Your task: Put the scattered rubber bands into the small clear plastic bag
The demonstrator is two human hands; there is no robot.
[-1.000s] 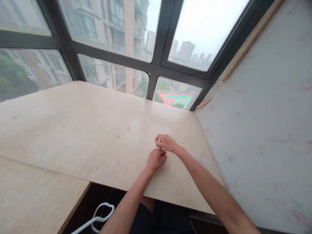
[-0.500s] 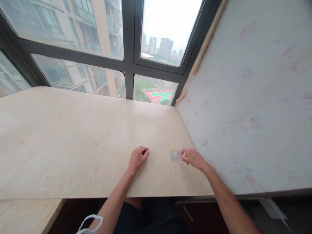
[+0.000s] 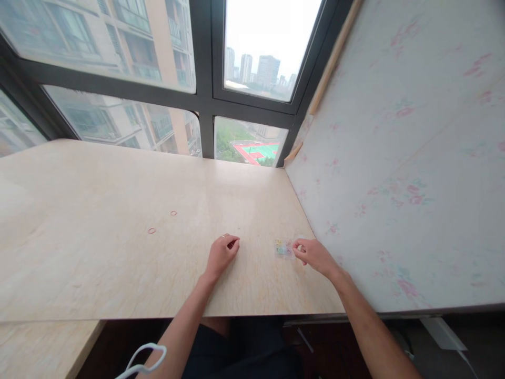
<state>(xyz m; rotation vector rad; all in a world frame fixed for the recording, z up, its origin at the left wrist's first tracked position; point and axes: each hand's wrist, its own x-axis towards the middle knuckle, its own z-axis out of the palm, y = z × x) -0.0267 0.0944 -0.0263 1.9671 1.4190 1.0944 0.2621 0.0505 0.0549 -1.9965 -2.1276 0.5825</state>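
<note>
My left hand [image 3: 223, 251] rests on the pale marble-patterned sill, closed, with thumb and fingertips together. Something dark red shows in the hollow of its fingers, too small to name. To its right lies a small clear plastic box [image 3: 281, 253] with compartments of tiny yellow, green, blue and pink pieces. My right hand [image 3: 310, 252] is closed in a pinch at the box's right side, and what its fingertips hold cannot be made out. Two thin red rings, a nearer one [image 3: 152, 230] and a farther one [image 3: 173, 213], lie flat on the left.
The sill [image 3: 98, 263] runs back to a dark window frame [image 3: 205, 126]. A flower-patterned wall [image 3: 394, 158] closes off the right side. A white looped cord [image 3: 145, 353] hangs near my left forearm. The sill's front edge lies just before my lap.
The view has shifted slightly. Both hands keep nearly the same places and closed shapes, and the box's coloured pieces show more clearly. The red rings lie as before.
</note>
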